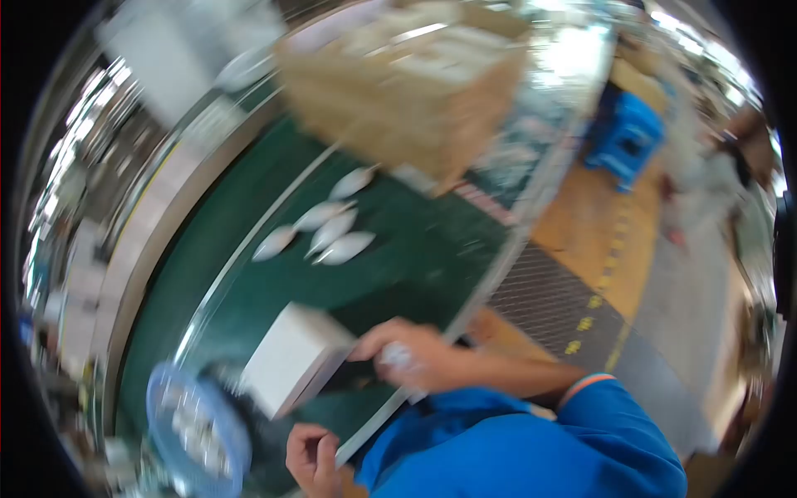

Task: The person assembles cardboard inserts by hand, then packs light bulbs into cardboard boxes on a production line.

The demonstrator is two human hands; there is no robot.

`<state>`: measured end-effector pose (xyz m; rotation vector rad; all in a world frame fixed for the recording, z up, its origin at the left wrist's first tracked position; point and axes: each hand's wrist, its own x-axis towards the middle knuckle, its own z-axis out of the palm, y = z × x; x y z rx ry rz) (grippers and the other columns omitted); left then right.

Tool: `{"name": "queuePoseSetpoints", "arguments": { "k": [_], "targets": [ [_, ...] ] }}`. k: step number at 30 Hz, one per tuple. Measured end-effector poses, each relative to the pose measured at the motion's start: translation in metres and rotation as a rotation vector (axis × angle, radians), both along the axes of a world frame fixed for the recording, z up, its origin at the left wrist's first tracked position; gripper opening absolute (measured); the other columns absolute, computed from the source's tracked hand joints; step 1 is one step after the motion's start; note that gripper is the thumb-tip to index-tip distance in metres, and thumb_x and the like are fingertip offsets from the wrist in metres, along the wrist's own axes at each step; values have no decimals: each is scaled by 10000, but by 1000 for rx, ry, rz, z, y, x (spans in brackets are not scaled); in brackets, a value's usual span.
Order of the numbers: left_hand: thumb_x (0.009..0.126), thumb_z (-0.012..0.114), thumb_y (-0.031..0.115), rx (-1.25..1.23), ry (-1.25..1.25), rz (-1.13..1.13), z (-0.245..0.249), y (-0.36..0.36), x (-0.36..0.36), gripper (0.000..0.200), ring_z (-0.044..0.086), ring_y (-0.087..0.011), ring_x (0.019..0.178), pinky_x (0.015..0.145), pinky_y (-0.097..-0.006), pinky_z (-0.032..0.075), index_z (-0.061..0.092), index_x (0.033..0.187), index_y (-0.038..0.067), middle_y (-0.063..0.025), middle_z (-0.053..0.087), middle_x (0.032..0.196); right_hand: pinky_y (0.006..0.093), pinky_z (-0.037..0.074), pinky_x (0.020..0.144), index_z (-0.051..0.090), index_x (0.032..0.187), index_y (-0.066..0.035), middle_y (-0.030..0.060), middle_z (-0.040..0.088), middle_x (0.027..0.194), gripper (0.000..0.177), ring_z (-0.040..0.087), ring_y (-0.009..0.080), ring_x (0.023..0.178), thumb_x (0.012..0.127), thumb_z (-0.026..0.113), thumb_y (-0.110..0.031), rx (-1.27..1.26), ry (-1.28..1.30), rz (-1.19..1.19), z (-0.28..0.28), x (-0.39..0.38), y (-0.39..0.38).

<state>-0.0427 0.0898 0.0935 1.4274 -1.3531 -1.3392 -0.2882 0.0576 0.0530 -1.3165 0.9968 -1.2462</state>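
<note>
My right hand (411, 355) is closed around a small clear and whitish item (397, 357), blurred, perhaps wrapped in plastic. Its fingertips reach the right edge of a white box (290, 357), which sits tilted in view over the green surface (398, 286). Below the box is my left hand (314, 458), loosely curled with a gap between thumb and fingers and no object visible in it. Several white, pointed oval pieces (344, 248) lie in a loose group beyond the box.
A large cardboard box (374, 112) with white contents stands at the far end. At lower left is a blue round basket (155, 407) holding whitish items. A blue stool (631, 137) stands on the floor at right. Another person's arm (743, 124) shows at far right.
</note>
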Motion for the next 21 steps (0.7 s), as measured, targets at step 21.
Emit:
{"name": "queuePoseSetpoints", "arguments": {
  "k": [21],
  "targets": [
    [620, 811, 237, -484, -492, -245, 48, -115, 14, 789, 547, -269, 1002, 872, -362, 427, 442, 1286, 28, -148, 587, 1030, 308, 507, 667, 658, 940, -45, 68, 647, 1034, 381, 567, 235, 769, 574, 644, 57, -671, 758, 180, 65, 24, -43]
  ]
}}
